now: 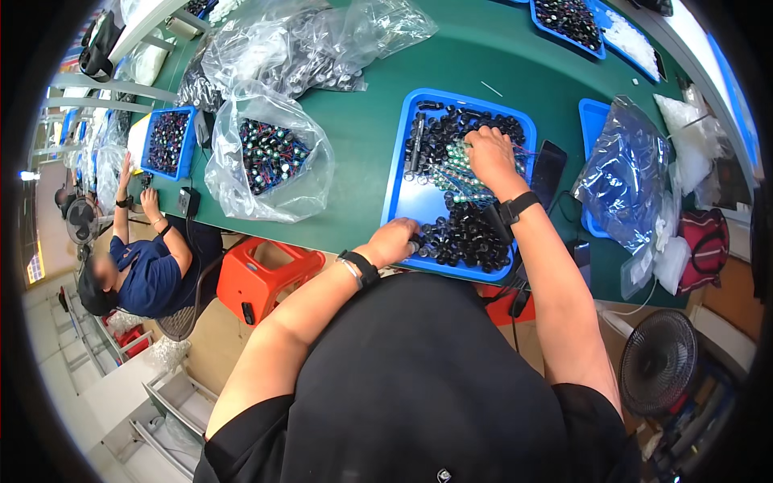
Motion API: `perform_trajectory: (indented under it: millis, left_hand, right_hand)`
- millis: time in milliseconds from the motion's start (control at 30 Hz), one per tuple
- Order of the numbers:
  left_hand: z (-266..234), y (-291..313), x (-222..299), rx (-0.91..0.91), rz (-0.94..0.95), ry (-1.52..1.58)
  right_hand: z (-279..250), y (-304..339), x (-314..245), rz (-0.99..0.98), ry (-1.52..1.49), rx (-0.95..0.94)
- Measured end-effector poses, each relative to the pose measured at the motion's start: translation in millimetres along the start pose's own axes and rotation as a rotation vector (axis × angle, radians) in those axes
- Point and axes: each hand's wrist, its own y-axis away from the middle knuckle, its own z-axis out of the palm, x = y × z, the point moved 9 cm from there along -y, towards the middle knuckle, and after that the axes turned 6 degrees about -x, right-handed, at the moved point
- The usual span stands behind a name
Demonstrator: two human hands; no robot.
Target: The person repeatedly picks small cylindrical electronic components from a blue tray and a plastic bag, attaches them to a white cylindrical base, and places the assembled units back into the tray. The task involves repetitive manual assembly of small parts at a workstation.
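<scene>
A blue tray point(393, 187) lies in front of me on the green table. It holds small black cylindrical parts point(463, 237), heaped at its near and far ends. Between those heaps lies a pile of small greenish round parts with thin wires point(460, 179). At the tray's near left edge, my left hand point(391, 242) has its fingers closed round a small black cylindrical part. My right hand point(493, 158) reaches over the wired pile with fingers bent down and drawn together; what they pinch is hidden. Dark bands circle both wrists.
Left of the tray sits an open clear bag point(310, 173) of wired parts, with more plastic bags point(274, 52) behind. A phone point(549, 171) rests by the tray's right side. Another blue tray point(590, 121) lies under plastic. A co-worker point(149, 270) sits left, beyond a red stool point(262, 278).
</scene>
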Motion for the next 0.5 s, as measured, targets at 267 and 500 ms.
perform_trajectory:
  millis: [267, 500]
  left_hand:
    - [-11.0, -4.9, -22.0, -0.04, -0.019, 0.538]
    - [-80.8, 20.6, 5.4, -0.058, 0.032, 1.282]
  right_hand:
    - [-15.7, 4.1, -12.1, -0.012, -0.054, 0.091]
    - [-80.6, 41.9, -60.8, -0.023, -0.343, 0.4]
